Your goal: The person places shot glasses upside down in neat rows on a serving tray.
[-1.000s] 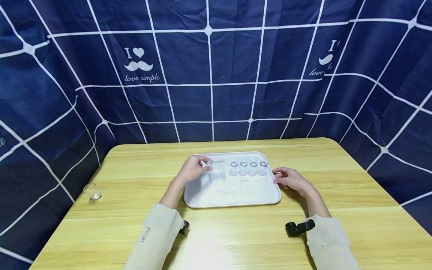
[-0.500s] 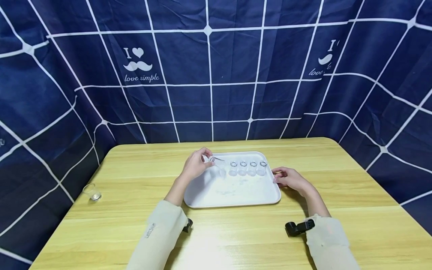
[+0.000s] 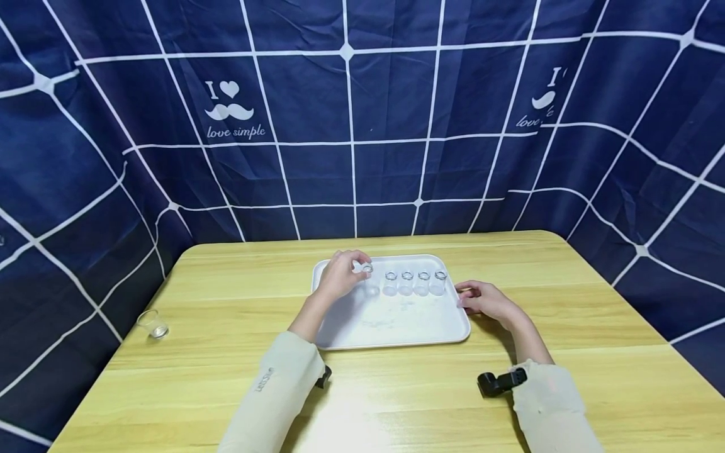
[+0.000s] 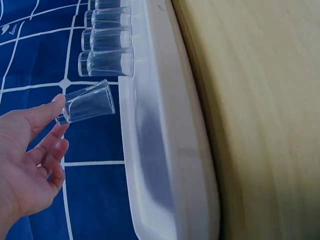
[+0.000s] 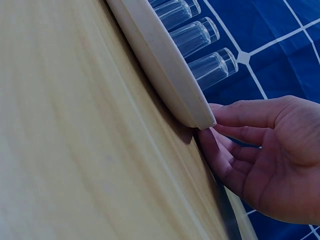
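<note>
My left hand (image 3: 342,275) pinches a clear shot glass (image 4: 90,103) by its thick base between thumb and fingers. Its wide rim points down at the white tray (image 3: 391,330), and the glass leans a little in the left wrist view. Beside it, several matching shot glasses (image 3: 407,284) stand upside down in a row along the tray's far side. At the tray's right edge, my right hand (image 3: 487,300) grips the rim, seen close up in the right wrist view with fingers above and below the tray edge (image 5: 202,112).
Another clear glass (image 3: 153,323) stands alone near the left edge of the wooden table (image 3: 396,390). A dark blue curtain (image 3: 306,176) with white lines hangs around the table's back and sides.
My left hand has moved right with the shot glass, bringing it from sideways to nearly upright, rim down, by the row's left end. The right hand stays on the tray edge.
</note>
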A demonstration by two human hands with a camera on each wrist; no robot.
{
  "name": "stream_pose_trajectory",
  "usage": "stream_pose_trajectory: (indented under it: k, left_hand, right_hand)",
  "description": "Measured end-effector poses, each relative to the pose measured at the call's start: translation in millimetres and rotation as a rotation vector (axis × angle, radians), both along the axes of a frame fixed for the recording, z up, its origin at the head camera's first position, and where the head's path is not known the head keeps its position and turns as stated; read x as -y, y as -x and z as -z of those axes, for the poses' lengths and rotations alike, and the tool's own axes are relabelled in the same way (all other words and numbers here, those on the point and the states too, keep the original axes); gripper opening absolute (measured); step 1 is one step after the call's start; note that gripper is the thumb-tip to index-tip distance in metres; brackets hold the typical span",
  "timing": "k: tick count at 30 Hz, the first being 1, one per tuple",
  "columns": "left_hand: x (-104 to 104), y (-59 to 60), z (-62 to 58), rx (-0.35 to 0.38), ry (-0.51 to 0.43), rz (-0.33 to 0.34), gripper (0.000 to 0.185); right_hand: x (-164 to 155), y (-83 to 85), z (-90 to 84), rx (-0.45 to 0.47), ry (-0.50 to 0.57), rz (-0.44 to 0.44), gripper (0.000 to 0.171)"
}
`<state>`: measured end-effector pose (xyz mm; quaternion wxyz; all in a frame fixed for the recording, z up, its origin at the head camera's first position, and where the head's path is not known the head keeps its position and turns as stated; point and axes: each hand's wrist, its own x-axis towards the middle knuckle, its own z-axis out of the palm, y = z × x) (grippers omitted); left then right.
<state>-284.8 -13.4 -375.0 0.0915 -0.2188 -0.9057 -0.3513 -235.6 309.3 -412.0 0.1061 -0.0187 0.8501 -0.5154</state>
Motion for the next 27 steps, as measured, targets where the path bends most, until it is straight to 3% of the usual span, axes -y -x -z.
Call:
stream_pose_trajectory:
  k: [8, 15, 27]
  left_hand:
    - [-7, -1.9, 0.3, 0.002, 0.030, 0.033, 0.020]
    - [-12, -1.1, 4.7, 0.054, 0.074, 0.029, 0.021]
    - [-17, -3.6, 8.2, 0.027, 0.121, 0.037, 0.023]
  right_hand:
    - [-1, 0.8, 0.9, -0.001, 0.013, -0.009, 0.043]
    - [-1, 0.7, 0.3, -0.003, 0.008, -0.010, 0.043]
    - [-1, 1.6, 1.7, 0.002, 0.004, 0.000, 0.043]
